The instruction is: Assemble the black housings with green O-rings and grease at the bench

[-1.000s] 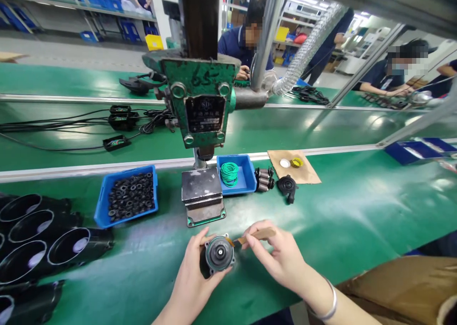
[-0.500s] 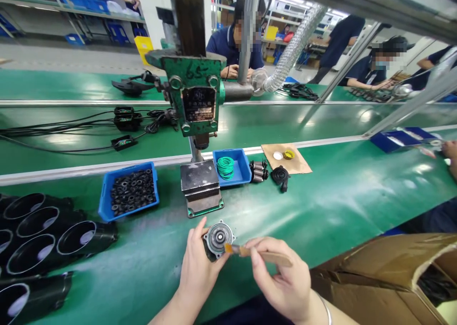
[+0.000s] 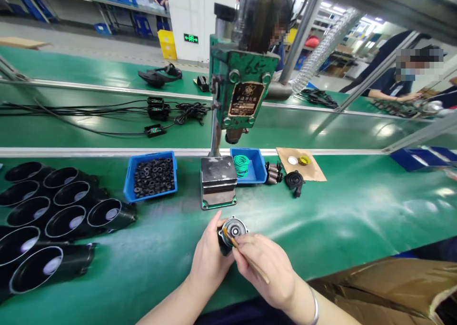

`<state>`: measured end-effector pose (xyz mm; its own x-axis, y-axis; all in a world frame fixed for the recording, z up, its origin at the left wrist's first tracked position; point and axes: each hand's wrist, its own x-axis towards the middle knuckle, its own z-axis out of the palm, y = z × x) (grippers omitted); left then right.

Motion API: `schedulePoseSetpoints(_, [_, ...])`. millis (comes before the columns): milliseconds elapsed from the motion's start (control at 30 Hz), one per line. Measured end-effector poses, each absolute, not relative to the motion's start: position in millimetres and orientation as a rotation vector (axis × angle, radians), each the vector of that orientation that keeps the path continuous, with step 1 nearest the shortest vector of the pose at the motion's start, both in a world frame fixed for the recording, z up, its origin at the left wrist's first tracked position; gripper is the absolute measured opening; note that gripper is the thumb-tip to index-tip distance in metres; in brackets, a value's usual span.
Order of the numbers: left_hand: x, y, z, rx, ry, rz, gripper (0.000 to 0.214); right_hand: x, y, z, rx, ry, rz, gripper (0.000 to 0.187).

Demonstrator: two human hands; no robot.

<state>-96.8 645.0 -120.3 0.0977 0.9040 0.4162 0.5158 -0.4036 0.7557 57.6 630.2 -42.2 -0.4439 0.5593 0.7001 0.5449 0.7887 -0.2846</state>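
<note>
My left hand grips a small round black and grey motor part, its face turned up, just above the green table near the front edge. My right hand holds a thin wooden brush like a pen. The brush's orange tip touches the left side of the part's face. Directly behind stands a green hand press with a grey metal block under it.
A blue bin of black rings lies left of the block, a blue bin of green rings to its right. Several black tubes lie at the left. Small rotors, a black cap and a cardboard piece sit right. A brown box fills the lower right. Other people work behind.
My right hand has swung the brush from beside the part onto its face and turned the handle toward me. The view has shifted left, so the press sits further right.
</note>
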Motion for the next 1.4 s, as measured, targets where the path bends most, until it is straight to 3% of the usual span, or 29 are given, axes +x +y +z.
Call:
schedulePoseSetpoints(367, [-95, 645, -113, 1.97, 1.44, 1.216, 0.073, 53, 621, -54, -0.756, -2.269, -0.226, 0.027])
schedulePoseSetpoints(700, [-100, 647, -106, 1.72, 1.385, 1.096, 0.092, 68, 607, -23, -0.635, -2.539, -0.314, 0.015])
schedulePoseSetpoints(1167, [-129, 668, -96, 1.591, 1.003, 0.869, 0.094, 107, 634, -8, -0.365, -2.785, -0.503, 0.016])
schedulePoseSetpoints(1400, [-132, 673, -94, 1.533, 0.981, 0.826, 0.09, 124, 668, -5, -0.425, -2.699, -0.621, 0.031])
